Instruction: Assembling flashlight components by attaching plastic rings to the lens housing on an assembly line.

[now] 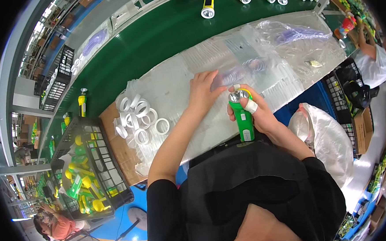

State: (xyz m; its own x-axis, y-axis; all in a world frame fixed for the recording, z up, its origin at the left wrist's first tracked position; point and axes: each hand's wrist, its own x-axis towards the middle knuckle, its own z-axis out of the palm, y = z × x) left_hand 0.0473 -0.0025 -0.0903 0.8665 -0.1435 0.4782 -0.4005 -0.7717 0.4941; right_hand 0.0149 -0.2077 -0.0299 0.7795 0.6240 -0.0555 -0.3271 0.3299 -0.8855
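Observation:
My right hand is closed around a green flashlight, held upright with its round reflector head facing up and a yellow edge at the rim. White tape wraps the thumb and a finger of that hand. My left hand grips the near end of a row of clear plastic discs, thumb and fingers on either side of it. The discs lie on the plastic-covered work surface. Left of my left forearm is a loose heap of white rings.
A black crate at the left holds yellow and green flashlight parts. Several flashlights rest on the green belt beyond. Clear plastic bags lie at the far right; a white sack stands right of me. Other people work nearby.

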